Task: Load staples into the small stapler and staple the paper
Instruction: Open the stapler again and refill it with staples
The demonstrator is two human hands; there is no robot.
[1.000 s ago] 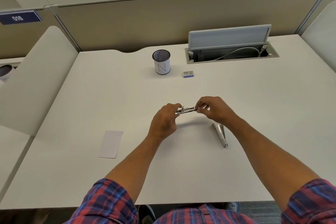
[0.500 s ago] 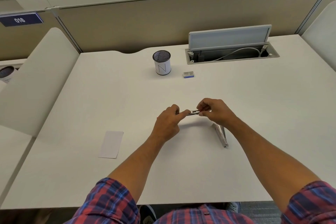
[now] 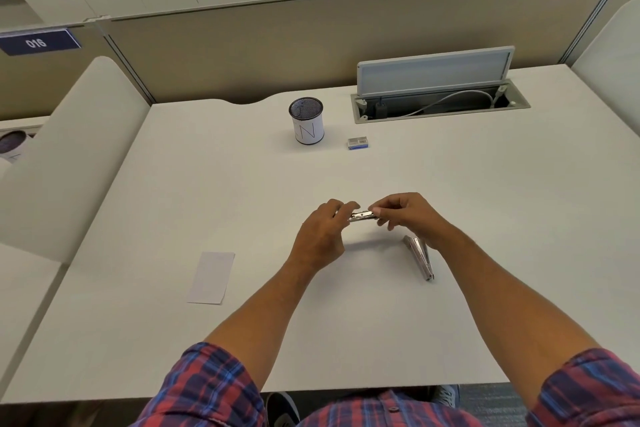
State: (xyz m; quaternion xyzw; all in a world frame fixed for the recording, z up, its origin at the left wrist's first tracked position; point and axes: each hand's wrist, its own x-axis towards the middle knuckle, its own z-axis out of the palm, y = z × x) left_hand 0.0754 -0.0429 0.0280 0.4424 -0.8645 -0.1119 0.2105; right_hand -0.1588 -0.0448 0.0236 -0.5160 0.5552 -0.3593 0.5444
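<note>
A small silver stapler part (image 3: 362,216) hangs above the middle of the white desk (image 3: 485,218), held level between both hands. My left hand (image 3: 322,237) pinches its left end with curled fingers. My right hand (image 3: 407,215) pinches its right end between thumb and fingers. A second silver stapler piece (image 3: 419,256) lies on the desk just under my right wrist. A slip of white paper (image 3: 212,277) lies flat at the front left. A small blue and grey staple box (image 3: 358,142) sits farther back.
A mesh pen cup (image 3: 307,121) with a white label stands behind the hands, left of the staple box. An open cable tray (image 3: 440,101) with a raised lid and a white cable is at the back right. Partitions close the desk's back and sides.
My hands have drawn closer together on the silver part, so less of it shows between them. The paper, the staple box and the piece on the desk have not moved.
</note>
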